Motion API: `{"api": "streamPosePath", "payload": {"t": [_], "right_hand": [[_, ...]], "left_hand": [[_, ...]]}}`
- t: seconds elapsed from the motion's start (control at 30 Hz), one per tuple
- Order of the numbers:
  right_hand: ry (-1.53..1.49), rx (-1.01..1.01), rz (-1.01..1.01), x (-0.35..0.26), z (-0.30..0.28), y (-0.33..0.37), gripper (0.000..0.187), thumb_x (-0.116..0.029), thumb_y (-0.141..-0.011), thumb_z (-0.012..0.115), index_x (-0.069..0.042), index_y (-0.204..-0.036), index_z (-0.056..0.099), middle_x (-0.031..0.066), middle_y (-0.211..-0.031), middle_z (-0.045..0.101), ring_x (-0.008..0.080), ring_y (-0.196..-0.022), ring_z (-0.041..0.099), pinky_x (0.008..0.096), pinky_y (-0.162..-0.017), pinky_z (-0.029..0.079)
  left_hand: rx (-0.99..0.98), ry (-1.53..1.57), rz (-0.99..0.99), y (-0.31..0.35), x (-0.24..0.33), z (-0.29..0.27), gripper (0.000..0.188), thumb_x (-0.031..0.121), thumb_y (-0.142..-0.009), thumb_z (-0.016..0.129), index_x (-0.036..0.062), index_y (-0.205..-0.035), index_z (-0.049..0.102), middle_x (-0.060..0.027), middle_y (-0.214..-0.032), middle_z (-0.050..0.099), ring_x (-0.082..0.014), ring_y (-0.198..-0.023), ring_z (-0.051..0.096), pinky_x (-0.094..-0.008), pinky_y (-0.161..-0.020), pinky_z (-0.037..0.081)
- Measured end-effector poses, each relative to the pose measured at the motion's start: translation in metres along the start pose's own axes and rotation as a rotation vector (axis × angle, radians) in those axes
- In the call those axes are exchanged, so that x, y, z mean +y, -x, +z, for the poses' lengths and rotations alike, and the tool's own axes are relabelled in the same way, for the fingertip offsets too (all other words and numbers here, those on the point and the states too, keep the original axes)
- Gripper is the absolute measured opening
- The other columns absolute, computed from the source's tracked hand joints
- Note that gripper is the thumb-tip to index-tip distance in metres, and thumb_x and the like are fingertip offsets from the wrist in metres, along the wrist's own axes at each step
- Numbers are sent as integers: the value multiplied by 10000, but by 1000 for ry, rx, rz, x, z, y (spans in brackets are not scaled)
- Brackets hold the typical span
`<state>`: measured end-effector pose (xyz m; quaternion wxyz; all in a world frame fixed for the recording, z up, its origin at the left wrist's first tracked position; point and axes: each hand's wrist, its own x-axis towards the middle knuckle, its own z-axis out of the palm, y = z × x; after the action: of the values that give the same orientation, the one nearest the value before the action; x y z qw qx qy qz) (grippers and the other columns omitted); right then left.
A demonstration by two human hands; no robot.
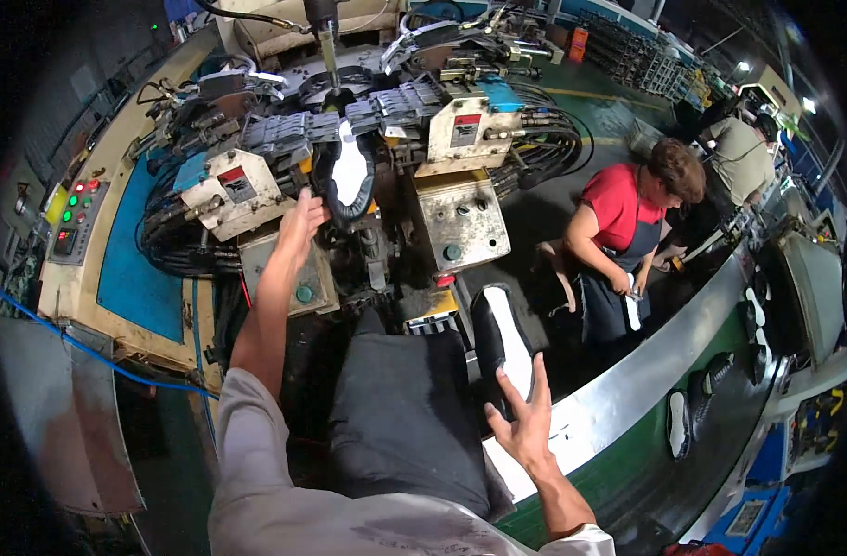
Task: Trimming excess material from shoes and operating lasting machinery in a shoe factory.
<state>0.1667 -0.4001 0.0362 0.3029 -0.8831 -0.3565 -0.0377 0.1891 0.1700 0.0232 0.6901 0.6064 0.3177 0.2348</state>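
Upper centre: left hand (301,225), unclenched, hung beside black, white-soled shoe upper (351,174); right of centre, right hand (527,422) spread at matching piece (505,330). Steady, even support seemed wise.

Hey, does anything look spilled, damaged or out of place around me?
No spill or breakage stands out. The metal control box, right of the shoe by your left hand, looks smeared with dark grime, and your pale shirt has a dark smudge. Both seem dirty, not clearly damaged.
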Motion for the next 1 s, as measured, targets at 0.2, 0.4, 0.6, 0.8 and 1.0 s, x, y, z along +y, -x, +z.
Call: {"api": "streamPosePath", "payload": {"t": [0.2, 0.4, 0.6, 0.8, 1.0], "right_hand": [[22, 15, -19, -28, -10, -47, 648, -216, -819, 857, -200, -1447, 700, 380, -1705, 216, 522, -1458, 431, 553, -1179, 409], [65, -6, -227, -73, 7, -145, 652, -280, -867, 828, -277, -1495, 652, 398, -1690, 213, 545, -1315, 535, 557, -1085, 515], [3, -11, -342, -127, 63, -254, 666, -242, -887, 802, -296, -1524, 613, 395, -1689, 177, 567, -1232, 542, 587, -1045, 536], [-12, 61, -338, -136, 147, -299, 713, -211, -868, 813, -318, -1538, 592, 373, -1711, 140, 539, -1209, 531, 590, -1001, 551], [-16, 13, -246, -161, 159, -286, 756, -186, -869, 800, -329, -1568, 551, 358, -1717, 109, 605, -1292, 488, 600, -1046, 533]], "left_hand": [[-264, 480, -222, -10, 26, 67, 527, 503, -1105, 574, 92, -1429, 631, -105, -1318, 728, -222, -1170, 694, -400, -1033, 556], [-207, 326, -67, 23, 22, 58, 517, 341, -1100, 616, 54, -1521, 533, -113, -1308, 701, -207, -1145, 695, -384, -955, 596], [-461, 682, 126, 140, -25, -14, 741, 479, -1106, 525, 66, -1680, 302, -167, -1579, 536, -311, -1393, 586, -483, -1170, 482], [-78, 751, -187, 238, -85, -55, 983, 756, -976, 520, 18, -1610, 378, -279, -1310, 678, -445, -1034, 734, -561, -884, 626], [30, 909, -282, 293, -108, -82, 974, 753, -943, 595, 27, -1572, 435, -252, -1274, 699, -419, -986, 745, -527, -844, 638]]}}
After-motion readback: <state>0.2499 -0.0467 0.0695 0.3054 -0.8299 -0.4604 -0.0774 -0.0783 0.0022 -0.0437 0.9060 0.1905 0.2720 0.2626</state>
